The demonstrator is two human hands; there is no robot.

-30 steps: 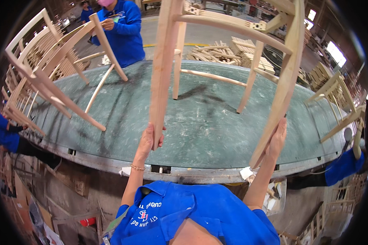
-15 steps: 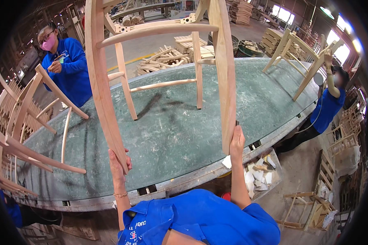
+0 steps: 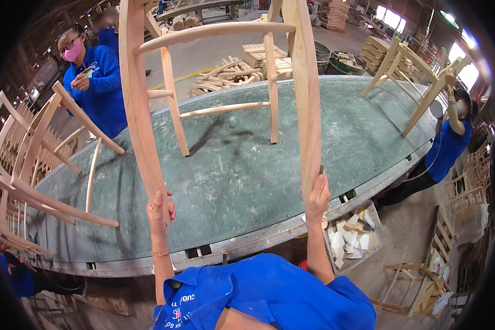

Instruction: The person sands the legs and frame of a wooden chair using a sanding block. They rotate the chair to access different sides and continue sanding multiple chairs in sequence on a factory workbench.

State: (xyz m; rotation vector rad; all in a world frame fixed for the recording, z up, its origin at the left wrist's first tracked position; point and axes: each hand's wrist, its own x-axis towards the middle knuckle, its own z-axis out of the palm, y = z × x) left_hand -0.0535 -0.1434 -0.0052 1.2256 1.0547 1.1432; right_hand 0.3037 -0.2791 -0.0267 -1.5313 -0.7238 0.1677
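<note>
I hold an unfinished pale wooden chair frame (image 3: pixel 225 104) tilted up over a long green-topped workbench (image 3: pixel 247 181). My left hand (image 3: pixel 159 208) grips the lower end of its left leg. Around the lower end of the right leg my right hand (image 3: pixel 317 197) is closed, with a small dark strip between palm and wood. The frame's two far legs touch the bench top near the middle.
Another chair frame (image 3: pixel 49 159) lies on the bench's left end, next to a person in blue with a pink mask (image 3: pixel 93 77). A third frame (image 3: pixel 418 77) stands at the right end, held by another person (image 3: pixel 451 137). A bin of pale scraps (image 3: pixel 352 239) hangs below the bench edge.
My view has swung left to right across the bench; the frame and both my hands sit further left in view, and the person at the right end has come into sight. My grips are unchanged.
</note>
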